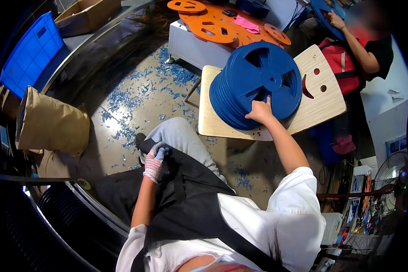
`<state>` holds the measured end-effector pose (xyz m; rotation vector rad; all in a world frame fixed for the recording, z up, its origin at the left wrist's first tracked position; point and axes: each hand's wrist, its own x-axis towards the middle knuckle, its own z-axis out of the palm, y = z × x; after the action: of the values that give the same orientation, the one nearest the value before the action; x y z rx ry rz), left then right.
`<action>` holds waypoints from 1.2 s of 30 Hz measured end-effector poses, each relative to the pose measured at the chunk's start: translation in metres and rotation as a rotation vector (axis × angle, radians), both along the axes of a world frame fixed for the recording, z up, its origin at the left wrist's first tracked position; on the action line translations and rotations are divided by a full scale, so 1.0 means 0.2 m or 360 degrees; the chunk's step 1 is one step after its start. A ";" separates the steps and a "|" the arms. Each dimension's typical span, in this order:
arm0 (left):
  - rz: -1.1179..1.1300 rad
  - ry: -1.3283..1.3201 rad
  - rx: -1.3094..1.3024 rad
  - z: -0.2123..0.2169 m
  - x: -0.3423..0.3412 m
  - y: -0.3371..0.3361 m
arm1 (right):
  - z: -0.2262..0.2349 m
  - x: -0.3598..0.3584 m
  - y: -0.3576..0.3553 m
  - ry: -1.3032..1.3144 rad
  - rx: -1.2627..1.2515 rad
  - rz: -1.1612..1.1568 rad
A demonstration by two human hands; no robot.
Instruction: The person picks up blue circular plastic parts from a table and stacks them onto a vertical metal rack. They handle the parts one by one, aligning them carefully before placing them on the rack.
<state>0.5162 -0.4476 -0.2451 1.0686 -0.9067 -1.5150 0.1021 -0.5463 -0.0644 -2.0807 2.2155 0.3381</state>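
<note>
My right hand (261,111) reaches forward and grips the lower edge of a stack of blue plastic reels (258,84) leaning on a wooden chair (324,102) whose backrest has a cut-out smiling face. My left hand (154,163), in a pale glove, rests on my lap over a black apron (186,195), fingers curled around a small blue-grey object I cannot identify. My grey trouser knee (181,136) lies between the two hands.
Blue plastic chips (136,97) litter the floor. A brown paper sack (50,124) and a blue crate (31,52) stand at the left. Orange reels (215,25) lie on a white table ahead. Another person (362,50) sits at the upper right holding a blue reel.
</note>
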 end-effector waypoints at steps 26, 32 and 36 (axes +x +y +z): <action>0.0173 0.0081 -0.0046 -0.04 0.17 0.07 | 0.43 0.08 0.39 -0.0896 -0.1038 -0.0149; 0.0085 -0.0050 -0.0317 0.26 0.07 0.07 | 0.93 0.23 0.59 -0.2297 -0.1135 -0.0043; -0.0195 0.0065 -0.0725 1.00 -0.02 0.21 | 0.97 0.43 0.68 -0.2771 -0.0794 0.0093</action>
<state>0.5131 -0.4064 -0.0445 0.6588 -1.2339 -1.3327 0.1881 -0.4103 0.1291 -1.3269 1.0554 -1.5065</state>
